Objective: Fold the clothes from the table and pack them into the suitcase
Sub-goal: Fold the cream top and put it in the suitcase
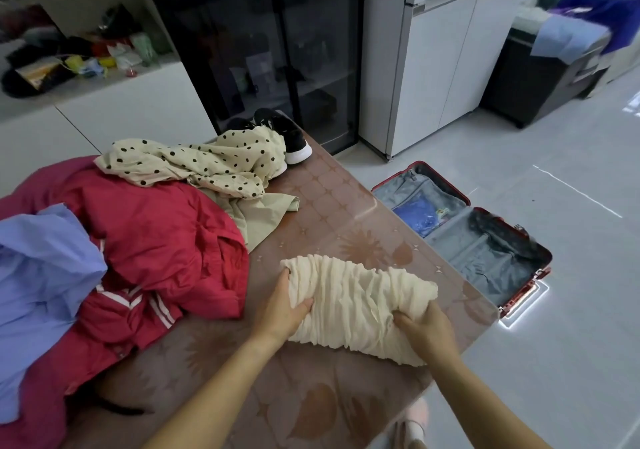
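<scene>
A cream, crinkled top (360,304) lies bunched on the worktop (332,213). Fingers of the left hand (284,313) and right hand (427,336) grip its edges.

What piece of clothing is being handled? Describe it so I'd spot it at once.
On the brown patterned table, at the side nearest the open red suitcase, lies a cream crinkled garment, gripped at each end by the left hand and right hand. Unlike the red jacket and polka-dot garment, it is plain, tightly gathered, and apart from the pile.
</scene>
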Available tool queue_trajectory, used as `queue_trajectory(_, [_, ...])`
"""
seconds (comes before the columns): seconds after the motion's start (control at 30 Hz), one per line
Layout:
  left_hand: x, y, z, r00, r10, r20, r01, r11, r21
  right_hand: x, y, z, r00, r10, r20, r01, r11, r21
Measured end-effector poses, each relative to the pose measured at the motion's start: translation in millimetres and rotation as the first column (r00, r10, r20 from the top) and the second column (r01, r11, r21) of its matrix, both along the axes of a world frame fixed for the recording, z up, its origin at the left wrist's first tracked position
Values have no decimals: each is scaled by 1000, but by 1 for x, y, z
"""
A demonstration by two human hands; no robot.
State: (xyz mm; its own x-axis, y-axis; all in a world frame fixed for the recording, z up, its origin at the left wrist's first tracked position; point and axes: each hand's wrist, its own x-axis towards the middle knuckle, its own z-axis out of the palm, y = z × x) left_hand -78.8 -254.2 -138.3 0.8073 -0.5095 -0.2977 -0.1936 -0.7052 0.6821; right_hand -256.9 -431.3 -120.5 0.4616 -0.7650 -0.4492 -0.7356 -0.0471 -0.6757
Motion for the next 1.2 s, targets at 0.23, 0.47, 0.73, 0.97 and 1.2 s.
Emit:
queue_trajectory(0.23, [-43, -21, -2, 987, 160, 4, -157, 975, -158, -7, -39, -2, 971, 137, 195, -125, 989, -74])
queue_trajectory(0.47, [-96, -152, 2, 953, 284, -110, -304, 903, -303, -37, -193, -1, 926, 56, 373, -103, 989, 106])
queue_trajectory(0.73, [-165, -345, 6, 873, 357, -332, -473, 785, -400, -89, -384, -18, 946, -70, 318, -2, 975, 222])
queue_trajectory(0.97, [-179, -445, -41, 853, 314, -417, -466, 819, -336, -89, -490, -69, 975, -47, 218, -20, 956, 292])
queue_trajectory(1.2, [-146, -522, -145, 792, 369, -487, -521, 824, -223, -48, -567, -150, 989, 23, 147, -69, 945, 319])
